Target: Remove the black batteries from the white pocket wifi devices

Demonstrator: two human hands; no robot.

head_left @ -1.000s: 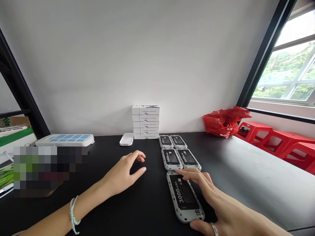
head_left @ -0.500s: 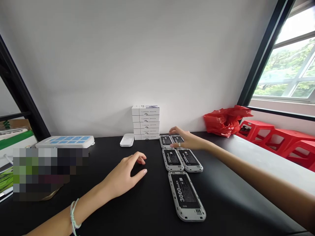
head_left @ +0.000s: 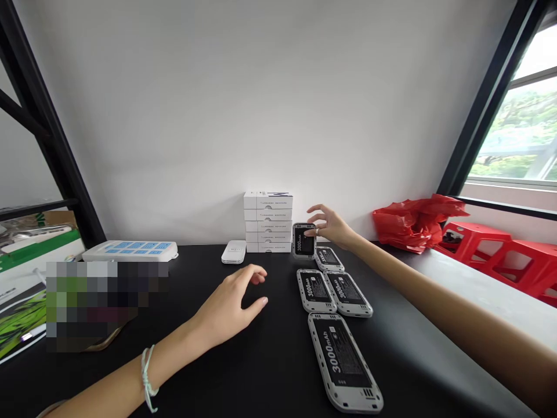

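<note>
My right hand (head_left: 328, 225) pinches the edge of a device with a 3000mAh battery (head_left: 303, 242), which is tipped up nearly upright beside the box stack. Another device (head_left: 329, 259) lies flat just below that hand. Nearer to me lie a pair of devices side by side, a left one (head_left: 316, 290) and a right one (head_left: 348, 294), and the nearest device (head_left: 344, 363) in front of them. My left hand (head_left: 230, 305) hovers over or rests on the black table, fingers curved and apart, holding nothing.
A stack of white boxes (head_left: 268, 222) stands against the wall, with a small pile of white items (head_left: 234, 252) to its left. A white power strip (head_left: 130, 251) lies at the back left. A red plastic bag (head_left: 411, 223) and red stools (head_left: 474, 241) are at the right.
My right hand has taken hold of the back left device and tipped it up from the table. The view has shifted slightly left. My left hand keeps its pose.
</note>
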